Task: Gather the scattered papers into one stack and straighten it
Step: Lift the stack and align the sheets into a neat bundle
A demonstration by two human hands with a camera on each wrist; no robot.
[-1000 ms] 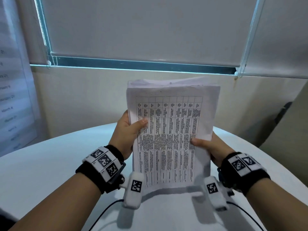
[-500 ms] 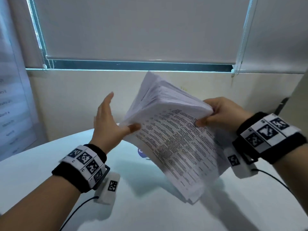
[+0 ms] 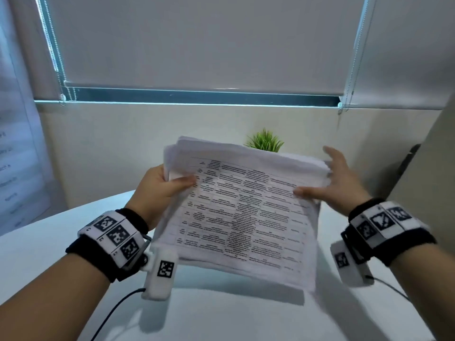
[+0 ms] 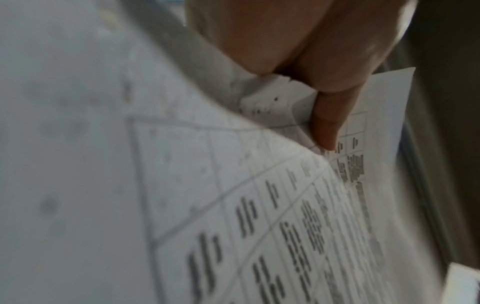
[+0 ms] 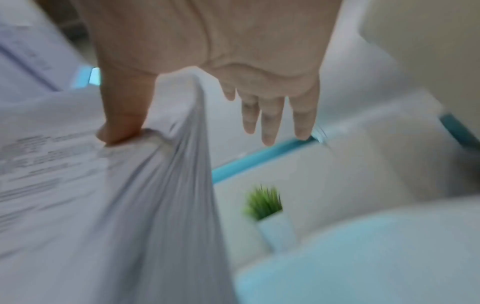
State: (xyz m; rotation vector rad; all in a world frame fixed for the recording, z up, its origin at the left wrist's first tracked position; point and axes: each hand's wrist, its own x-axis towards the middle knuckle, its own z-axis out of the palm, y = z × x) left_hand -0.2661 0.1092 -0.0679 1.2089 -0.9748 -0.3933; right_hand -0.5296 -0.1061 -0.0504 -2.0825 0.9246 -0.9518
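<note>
Papers point(image 3: 242, 212) gathered into one stack, held tilted in the air above the white surface point(image 3: 44, 262). Left hand point(image 3: 160, 190) clamped on the stack's left edge, thumb on top. Right hand point(image 3: 337, 180) at the right edge: thumb pressing the top sheet, fingers spread straight. Gathering appears done; far edges remain fanned, so squaring is outstanding.

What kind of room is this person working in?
Probably an office or meeting room: a round white table, a lowered roller blind over the window, a small potted plant, and printed papers full of tables held in both hands.
</note>
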